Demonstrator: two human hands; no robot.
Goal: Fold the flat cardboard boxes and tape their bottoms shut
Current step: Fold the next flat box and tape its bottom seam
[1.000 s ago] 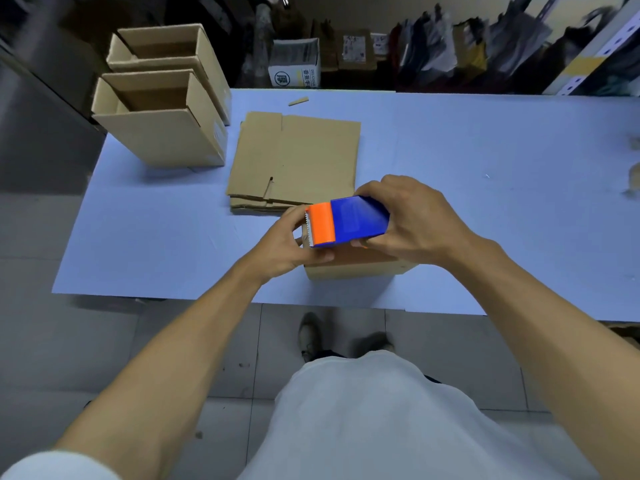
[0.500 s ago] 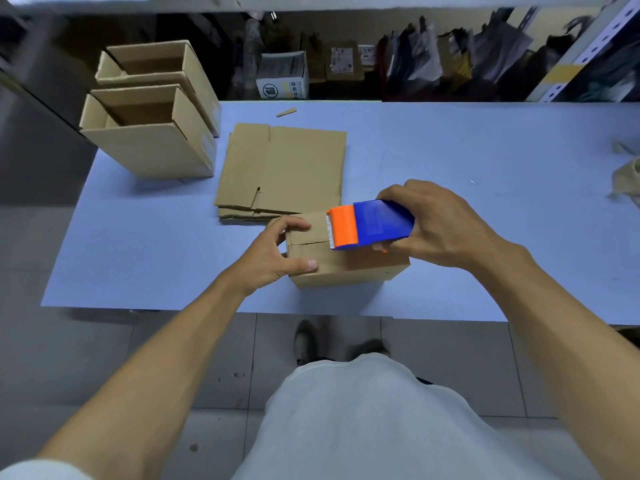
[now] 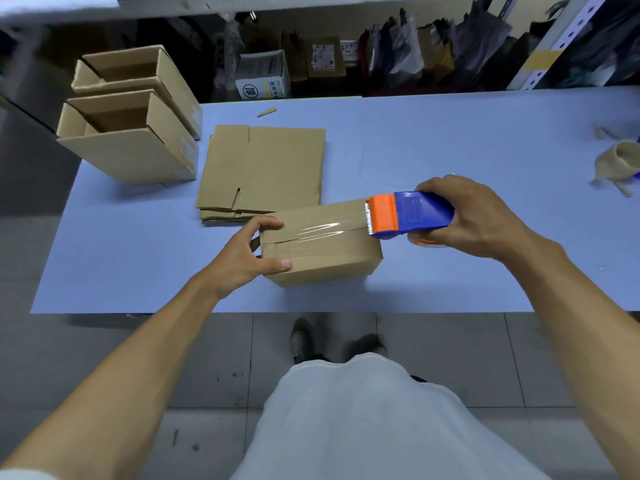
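In the head view, a folded cardboard box (image 3: 322, 249) sat bottom-up near the front edge of the blue desk (image 3: 450, 140), a little left of the frame's centre. The left hand (image 3: 242, 254) gripped the box's left end, fingers curled over the top edge and the thumb pressed against the near face. A strip of clear tape (image 3: 311, 232) ran shiny along the seam between the bottom flaps, from near the left hand to the box's right end. There the right hand (image 3: 481, 220) had its grip closed around a blue tape dispenser (image 3: 412, 216), whose orange toothed head met the tape at the top right edge of the box. Just behind the box, at mid-frame, lay a stack of flat cardboard boxes (image 3: 263, 171), touching or almost touching its far side; which, I could not tell. In the upper left of the frame two assembled boxes (image 3: 131, 147) stood open-topped, one behind the other, at the desk's left corner. A small cardboard scrap (image 3: 266, 112) lay near the desk's far edge, and a crumpled wad of brown tape (image 3: 616, 162) rested at the right edge of the frame. Below the desk, the tiled floor (image 3: 104, 358) showed.
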